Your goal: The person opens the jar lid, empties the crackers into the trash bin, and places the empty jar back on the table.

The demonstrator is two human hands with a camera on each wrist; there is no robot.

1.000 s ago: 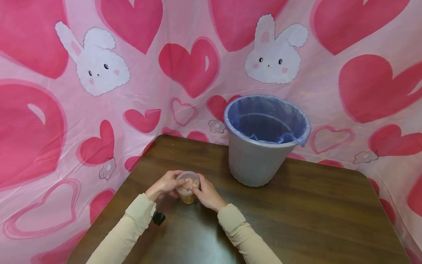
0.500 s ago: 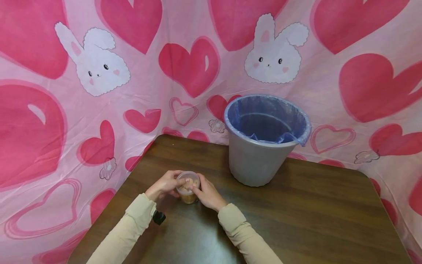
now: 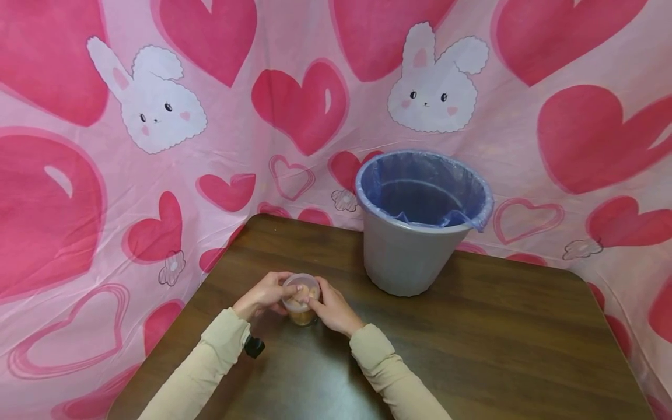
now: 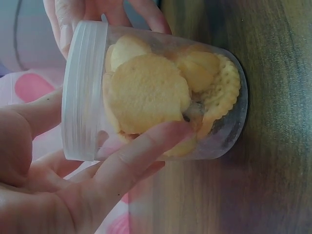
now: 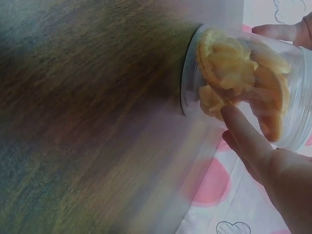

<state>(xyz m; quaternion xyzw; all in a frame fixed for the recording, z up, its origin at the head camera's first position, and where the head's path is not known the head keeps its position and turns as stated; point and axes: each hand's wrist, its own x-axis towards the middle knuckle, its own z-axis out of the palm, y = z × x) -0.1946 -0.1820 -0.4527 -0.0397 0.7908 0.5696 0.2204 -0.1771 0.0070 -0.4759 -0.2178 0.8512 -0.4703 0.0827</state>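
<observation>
A clear plastic jar stands upright on the brown table, with a translucent ribbed screw lid on top. Through its wall show several pale yellow crackers, one with a scalloped edge. My left hand grips the jar from the left side, thumb over the lid and a finger lying along the wall. From the right, my right hand grips it too, its thumb also over the lid. A fingertip of the right hand rests against the jar's side in the right wrist view.
Right of the jar and farther back stands a grey bin with a blue bag liner folded over its rim. A pink cloth with hearts and rabbits hangs behind the table. A black wrist device sits by the left sleeve.
</observation>
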